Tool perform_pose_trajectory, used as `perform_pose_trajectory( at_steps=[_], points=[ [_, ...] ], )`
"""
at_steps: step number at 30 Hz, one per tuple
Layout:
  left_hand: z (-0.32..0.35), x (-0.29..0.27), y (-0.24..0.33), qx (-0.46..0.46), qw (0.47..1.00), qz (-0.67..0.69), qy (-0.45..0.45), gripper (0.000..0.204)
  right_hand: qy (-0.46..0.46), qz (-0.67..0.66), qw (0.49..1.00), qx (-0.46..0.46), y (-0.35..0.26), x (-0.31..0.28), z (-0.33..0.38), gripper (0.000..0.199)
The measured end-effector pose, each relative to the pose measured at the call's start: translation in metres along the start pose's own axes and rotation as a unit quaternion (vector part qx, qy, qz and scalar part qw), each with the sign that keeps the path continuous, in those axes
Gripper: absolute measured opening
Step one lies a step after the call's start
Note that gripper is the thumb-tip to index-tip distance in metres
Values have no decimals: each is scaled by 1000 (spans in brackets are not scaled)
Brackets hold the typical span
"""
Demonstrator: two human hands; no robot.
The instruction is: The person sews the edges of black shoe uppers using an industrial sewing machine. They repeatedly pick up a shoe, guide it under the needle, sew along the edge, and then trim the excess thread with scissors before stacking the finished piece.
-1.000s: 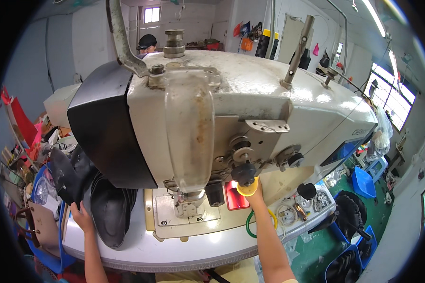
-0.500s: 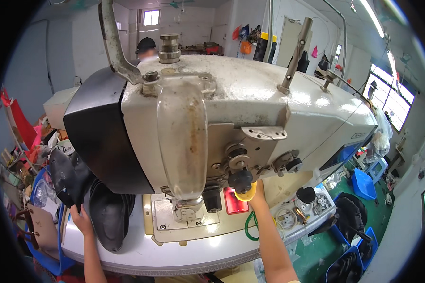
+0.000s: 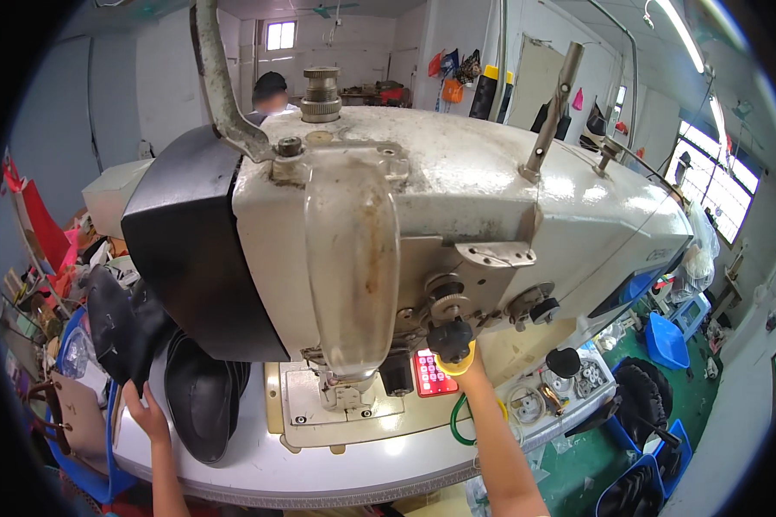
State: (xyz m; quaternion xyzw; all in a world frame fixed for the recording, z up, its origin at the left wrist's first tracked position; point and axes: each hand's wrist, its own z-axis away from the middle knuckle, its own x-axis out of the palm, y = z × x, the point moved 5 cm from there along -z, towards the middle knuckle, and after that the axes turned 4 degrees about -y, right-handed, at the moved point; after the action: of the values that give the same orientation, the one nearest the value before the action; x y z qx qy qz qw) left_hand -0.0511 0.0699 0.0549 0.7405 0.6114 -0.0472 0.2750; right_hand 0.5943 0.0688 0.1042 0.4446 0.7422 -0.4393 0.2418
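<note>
Big cream-coloured sewing machine fills the view, stained and worn, its black end cover facing the person's left. Down at the near left edge of the white work table, the left hand is up against a stack of black leather pieces, fingers laid flat along the edge of the dark material, thumb side tucked underneath as far as I can see. More black pieces are heaped just behind it, hanging off the table's left end.

Over on the right, the right hand reaches up under the machine head, mostly hidden behind a black knob; there's a yellow thing at the fingers, a finger guard perhaps, but the grip itself I cannot tell from here. Just beside it sits a small red button panel. A green loop lies by the forearm. Right of that, a tray holds bobbins. Another person stands far behind the machine.
</note>
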Motion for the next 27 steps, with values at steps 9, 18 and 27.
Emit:
perform_pose_trajectory(
  at_steps=[9,18,27],
  points=[
    [104,-115,148,172,982,74,-10,45,-173,-402,898,37,-151,-11,68,27],
    [172,-123,313,189,887,313,-282,31,-271,-623,683,268,-200,36,99,34],
    [125,-134,288,218,893,314,-238,34,-295,-700,574,306,-177,52,111,45]
  ],
)
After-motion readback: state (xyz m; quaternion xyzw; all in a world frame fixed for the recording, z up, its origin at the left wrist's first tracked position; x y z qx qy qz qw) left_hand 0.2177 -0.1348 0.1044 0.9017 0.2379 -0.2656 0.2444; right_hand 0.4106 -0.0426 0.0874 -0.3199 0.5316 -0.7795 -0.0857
